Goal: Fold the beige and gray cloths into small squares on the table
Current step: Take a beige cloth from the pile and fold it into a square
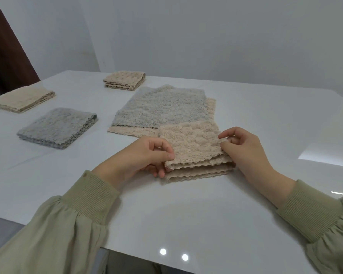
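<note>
A beige cloth (194, 147) folded into a small layered square lies on the white table (166, 210) in front of me. My left hand (149, 157) pinches its left edge between thumb and fingers. My right hand (244, 149) pinches its right edge. Behind it an unfolded gray cloth (162, 107) lies flat on top of an unfolded beige cloth (131, 131), whose edges show at the front and right.
Three folded squares sit to the left: a gray one (57, 128), a beige one (23, 100) at the far left, and another beige one (125, 80) at the back. A white wall stands behind the table.
</note>
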`<state>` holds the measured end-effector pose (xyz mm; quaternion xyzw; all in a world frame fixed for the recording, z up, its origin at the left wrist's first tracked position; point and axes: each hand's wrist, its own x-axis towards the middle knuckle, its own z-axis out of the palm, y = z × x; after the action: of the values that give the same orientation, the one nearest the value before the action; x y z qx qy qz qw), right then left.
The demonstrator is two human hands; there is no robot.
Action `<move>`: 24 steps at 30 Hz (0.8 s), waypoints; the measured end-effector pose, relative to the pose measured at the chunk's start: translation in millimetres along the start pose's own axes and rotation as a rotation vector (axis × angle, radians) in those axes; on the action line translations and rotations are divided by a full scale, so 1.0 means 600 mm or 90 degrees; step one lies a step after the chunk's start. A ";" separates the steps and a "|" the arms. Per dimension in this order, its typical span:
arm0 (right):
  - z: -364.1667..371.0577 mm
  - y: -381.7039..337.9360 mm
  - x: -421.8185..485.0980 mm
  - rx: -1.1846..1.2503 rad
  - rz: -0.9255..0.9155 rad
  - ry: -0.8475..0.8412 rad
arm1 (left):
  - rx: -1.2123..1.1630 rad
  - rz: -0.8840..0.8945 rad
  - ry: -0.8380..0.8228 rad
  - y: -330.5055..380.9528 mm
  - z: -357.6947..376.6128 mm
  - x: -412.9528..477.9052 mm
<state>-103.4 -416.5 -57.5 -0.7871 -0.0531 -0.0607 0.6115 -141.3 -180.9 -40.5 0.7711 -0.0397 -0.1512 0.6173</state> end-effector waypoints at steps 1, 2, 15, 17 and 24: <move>0.000 -0.001 -0.003 -0.015 -0.009 0.005 | 0.012 0.001 -0.009 0.000 0.000 -0.001; 0.001 -0.003 -0.005 -0.027 -0.018 0.006 | 0.020 0.002 -0.017 0.000 0.000 -0.001; 0.006 0.006 -0.012 -0.391 -0.167 -0.009 | 0.099 -0.047 -0.037 -0.007 -0.005 0.002; 0.007 0.003 -0.014 -0.376 -0.242 0.023 | 0.104 -0.045 -0.036 -0.008 -0.005 0.003; -0.006 0.003 -0.022 -0.530 -0.432 -0.216 | 0.110 -0.052 -0.035 -0.004 -0.004 0.001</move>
<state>-116.3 -420.9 -60.7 -0.8996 -0.3725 -0.1421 0.1784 -140.1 -178.5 -42.4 0.8178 -0.0377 -0.1936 0.5407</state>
